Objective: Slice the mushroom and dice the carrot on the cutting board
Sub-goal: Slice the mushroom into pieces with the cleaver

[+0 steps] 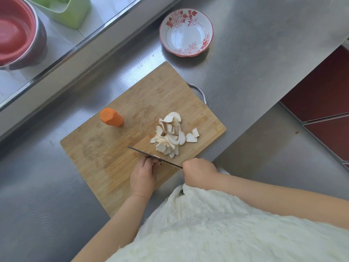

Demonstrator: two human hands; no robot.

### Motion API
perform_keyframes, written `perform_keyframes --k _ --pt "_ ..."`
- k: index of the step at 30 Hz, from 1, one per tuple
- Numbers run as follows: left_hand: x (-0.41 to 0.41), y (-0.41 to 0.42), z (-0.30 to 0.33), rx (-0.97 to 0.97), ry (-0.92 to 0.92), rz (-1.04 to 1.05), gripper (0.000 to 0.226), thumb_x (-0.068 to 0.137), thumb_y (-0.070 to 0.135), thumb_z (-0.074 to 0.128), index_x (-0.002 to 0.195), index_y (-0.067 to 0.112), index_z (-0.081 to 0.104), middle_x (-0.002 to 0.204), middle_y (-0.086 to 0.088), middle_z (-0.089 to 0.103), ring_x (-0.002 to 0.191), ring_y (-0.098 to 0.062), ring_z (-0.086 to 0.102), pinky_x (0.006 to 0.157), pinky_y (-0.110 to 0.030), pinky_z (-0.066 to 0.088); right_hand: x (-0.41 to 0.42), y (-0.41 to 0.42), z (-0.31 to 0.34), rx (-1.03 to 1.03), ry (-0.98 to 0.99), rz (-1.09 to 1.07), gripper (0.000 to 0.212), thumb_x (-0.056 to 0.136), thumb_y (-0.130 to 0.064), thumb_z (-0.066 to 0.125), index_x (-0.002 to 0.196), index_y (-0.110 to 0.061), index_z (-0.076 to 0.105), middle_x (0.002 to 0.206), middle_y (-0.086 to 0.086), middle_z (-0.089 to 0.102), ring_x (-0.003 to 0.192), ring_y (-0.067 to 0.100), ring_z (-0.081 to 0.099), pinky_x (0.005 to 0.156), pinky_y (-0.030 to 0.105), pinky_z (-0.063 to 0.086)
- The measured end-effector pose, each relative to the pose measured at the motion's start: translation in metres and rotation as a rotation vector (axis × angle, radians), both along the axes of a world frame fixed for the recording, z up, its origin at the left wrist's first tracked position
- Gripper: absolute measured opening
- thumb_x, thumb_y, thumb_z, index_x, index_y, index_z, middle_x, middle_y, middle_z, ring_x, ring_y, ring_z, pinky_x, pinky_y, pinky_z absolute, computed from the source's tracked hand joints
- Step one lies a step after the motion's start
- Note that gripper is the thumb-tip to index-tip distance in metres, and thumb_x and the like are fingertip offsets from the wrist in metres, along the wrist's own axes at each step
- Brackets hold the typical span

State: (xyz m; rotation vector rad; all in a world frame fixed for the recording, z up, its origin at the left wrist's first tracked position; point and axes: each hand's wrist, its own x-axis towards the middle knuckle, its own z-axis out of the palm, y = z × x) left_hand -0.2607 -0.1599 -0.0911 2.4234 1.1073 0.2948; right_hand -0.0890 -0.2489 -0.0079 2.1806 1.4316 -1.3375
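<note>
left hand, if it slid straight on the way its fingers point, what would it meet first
Most likely the knife blade, lying right across the fingertips of the left hand. Past it is bare cutting board; the mushroom slices lie further right.

Steel counter (daylit) — red floor tiles beyond.

- Your right hand grips the knife over the cutting board.
- Your left hand pins a mushroom remnant beside the mushroom slices.
- The carrot stands apart.
</note>
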Motion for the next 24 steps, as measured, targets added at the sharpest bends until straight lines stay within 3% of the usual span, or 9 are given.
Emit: perform_keyframes --k 3,7,12,16,18,21,24 --pt "0.000 0.001 0.000 -0.028 0.009 0.009 0.032 0.088 0.031 0.048 0.085 0.008 0.069 0.084 -0.005 0.065 0.065 -0.029 0.061 0.046 -0.030 0.045 0.002 -0.002 -0.008 0.009 0.011 -0.049 0.023 0.093 -0.011 0.044 0.070 -0.013 0.046 0.067 0.001 0.046 0.065 0.020 0.049 0.047 0.027 0.033" --pt "0.002 0.000 0.003 -0.024 0.023 -0.007 0.016 0.086 0.019 0.058 0.085 0.008 0.069 0.085 -0.003 0.064 0.070 -0.024 0.061 0.049 -0.025 0.041 0.008 -0.006 -0.008 0.037 0.072 -0.157 0.027 0.100 -0.029 0.040 0.080 -0.014 0.050 0.073 0.001 0.049 0.068 0.020 0.050 0.056 0.029 0.039" --pt "0.001 -0.001 0.002 -0.011 0.028 0.013 0.006 0.085 0.014 0.066 0.085 0.009 0.070 0.084 -0.003 0.065 0.067 -0.024 0.061 0.050 -0.024 0.040 0.012 -0.010 -0.001 0.065 0.056 -0.092 0.039 0.101 -0.034 0.038 0.065 -0.020 0.033 0.066 -0.003 0.041 0.069 0.021 0.047 0.051 0.029 0.032" --pt "0.003 -0.002 0.002 -0.035 0.034 0.043 0.012 0.076 0.001 0.077 0.085 0.006 0.072 0.084 -0.006 0.066 0.065 -0.028 0.063 0.047 -0.029 0.047 0.011 -0.012 0.006 0.082 0.037 -0.055 0.030 0.102 -0.035 0.038 0.082 -0.015 0.048 0.083 0.008 0.058 0.072 0.022 0.048 0.061 0.030 0.040" --pt "0.002 -0.001 0.001 -0.008 0.024 0.034 0.003 0.082 0.008 0.072 0.085 0.006 0.072 0.084 -0.006 0.066 0.064 -0.028 0.063 0.046 -0.030 0.048 0.010 -0.012 0.008 0.083 0.031 -0.049 0.031 0.102 -0.034 0.038 0.091 -0.011 0.056 0.091 0.009 0.062 0.073 0.021 0.049 0.062 0.031 0.041" --pt "0.001 0.000 0.000 0.011 0.009 0.015 0.030 0.089 0.027 0.051 0.085 0.007 0.073 0.082 -0.005 0.066 0.063 -0.026 0.062 0.044 -0.028 0.047 0.011 -0.011 0.007 0.073 0.042 -0.047 0.032 0.101 -0.034 0.038 0.094 -0.009 0.057 0.093 0.010 0.063 0.074 0.022 0.051 0.063 0.033 0.042" --pt "0.001 -0.001 -0.003 0.030 0.004 0.022 0.033 0.087 0.028 0.048 0.083 0.007 0.073 0.081 -0.005 0.066 0.062 -0.026 0.062 0.044 -0.028 0.046 0.011 -0.010 0.006 0.077 0.036 -0.031 0.032 0.101 -0.033 0.038 0.096 -0.009 0.058 0.094 0.011 0.063 0.074 0.022 0.051 0.062 0.033 0.040"
